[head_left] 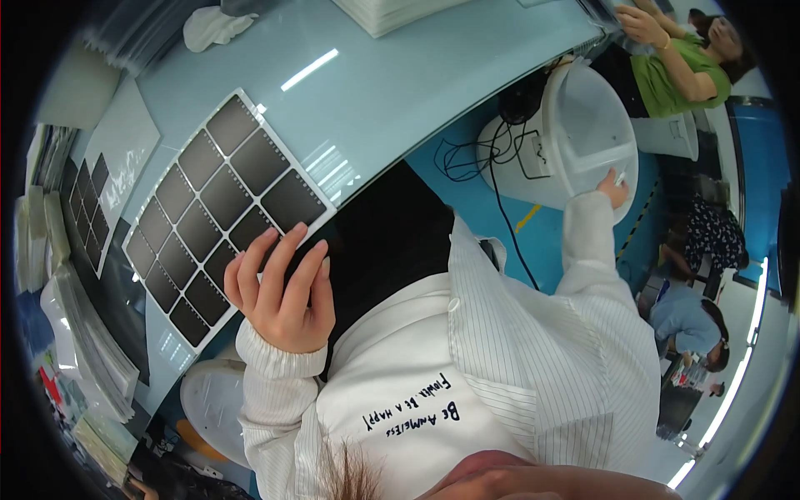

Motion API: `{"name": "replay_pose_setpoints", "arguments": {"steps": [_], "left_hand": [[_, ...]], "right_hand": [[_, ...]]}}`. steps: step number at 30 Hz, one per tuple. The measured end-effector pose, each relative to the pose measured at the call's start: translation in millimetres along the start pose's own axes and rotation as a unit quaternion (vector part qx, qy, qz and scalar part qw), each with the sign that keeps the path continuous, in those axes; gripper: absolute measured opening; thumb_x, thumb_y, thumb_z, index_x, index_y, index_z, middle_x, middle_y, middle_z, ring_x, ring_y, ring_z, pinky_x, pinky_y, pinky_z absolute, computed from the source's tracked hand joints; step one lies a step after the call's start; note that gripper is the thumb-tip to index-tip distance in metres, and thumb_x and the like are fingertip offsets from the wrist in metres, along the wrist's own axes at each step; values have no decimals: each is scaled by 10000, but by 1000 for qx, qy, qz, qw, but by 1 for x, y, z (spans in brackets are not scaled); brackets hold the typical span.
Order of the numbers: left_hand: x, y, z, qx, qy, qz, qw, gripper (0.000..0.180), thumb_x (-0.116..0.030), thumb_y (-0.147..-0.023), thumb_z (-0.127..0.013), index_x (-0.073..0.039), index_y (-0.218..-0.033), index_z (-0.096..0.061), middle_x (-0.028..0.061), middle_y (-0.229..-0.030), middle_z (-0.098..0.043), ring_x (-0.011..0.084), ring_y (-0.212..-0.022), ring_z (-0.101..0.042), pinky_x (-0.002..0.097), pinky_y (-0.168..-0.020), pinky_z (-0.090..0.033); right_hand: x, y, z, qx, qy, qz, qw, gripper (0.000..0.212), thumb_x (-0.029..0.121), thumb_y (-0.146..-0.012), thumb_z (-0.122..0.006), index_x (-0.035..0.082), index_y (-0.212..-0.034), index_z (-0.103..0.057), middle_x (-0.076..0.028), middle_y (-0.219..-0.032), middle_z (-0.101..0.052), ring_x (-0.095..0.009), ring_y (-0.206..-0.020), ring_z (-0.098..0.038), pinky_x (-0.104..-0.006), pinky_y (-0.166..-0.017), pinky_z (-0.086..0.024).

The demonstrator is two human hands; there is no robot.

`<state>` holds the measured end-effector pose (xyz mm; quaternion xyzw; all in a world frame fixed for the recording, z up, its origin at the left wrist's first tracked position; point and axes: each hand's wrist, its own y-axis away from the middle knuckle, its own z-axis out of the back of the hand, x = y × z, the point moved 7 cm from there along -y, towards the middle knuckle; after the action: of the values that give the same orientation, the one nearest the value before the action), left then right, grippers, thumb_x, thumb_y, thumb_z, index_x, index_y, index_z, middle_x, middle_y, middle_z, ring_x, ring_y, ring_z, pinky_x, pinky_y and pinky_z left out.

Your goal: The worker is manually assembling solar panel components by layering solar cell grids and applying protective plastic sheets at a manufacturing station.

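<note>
A white-bordered sheet of several dark grey rectangular panels (227, 196) lies on the glossy table to the left. Over its near edge is my left hand (287, 292), fingers stretched and slightly bent, the fingertips at the border; whether they press on it I cannot tell. My right arm reaches out to the right, where my right hand (614, 190) is at the rim of a large white bin (583, 100). Its fingers are closed around a small whitish bit, too small to name.
The pale table (392, 75) holds a white paper stack (392, 12) and a crumpled white cloth (215, 29). Another dark-panelled sheet (90, 204) and clear plastic sleeves (83, 333) lie left. Black cables (500, 179) trail beside the bin. A person in green (679, 79) works beyond.
</note>
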<state>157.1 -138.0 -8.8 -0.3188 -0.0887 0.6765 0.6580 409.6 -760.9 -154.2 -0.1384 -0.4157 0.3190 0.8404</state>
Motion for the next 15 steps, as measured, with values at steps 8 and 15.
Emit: {"name": "replay_pose_setpoints", "arguments": {"steps": [8, 15], "left_hand": [[6, 8, 21, -3, 9, 46, 999, 161, -84, -740, -691, -124, -894, -717, 24, -1043, -689, 250, -1083, -566, 381, -981, -319], [26, 19, 53, -20, 6, 86, 996, 154, -74, -730, -699, -119, -877, -713, 10, -1003, -695, 247, -1072, -571, 392, -991, -310]], "right_hand": [[134, 175, 42, 165, -309, 156, 924, 285, 240, -963, -529, -25, -1018, -620, -114, -866, -625, -198, -743, -577, -322, -688, -470], [387, 309, 166, 372, -368, 572, 632, 139, 58, -912, -546, -5, -992, -641, -105, -782, -562, -206, -619, -523, -273, -553, -411]]}}
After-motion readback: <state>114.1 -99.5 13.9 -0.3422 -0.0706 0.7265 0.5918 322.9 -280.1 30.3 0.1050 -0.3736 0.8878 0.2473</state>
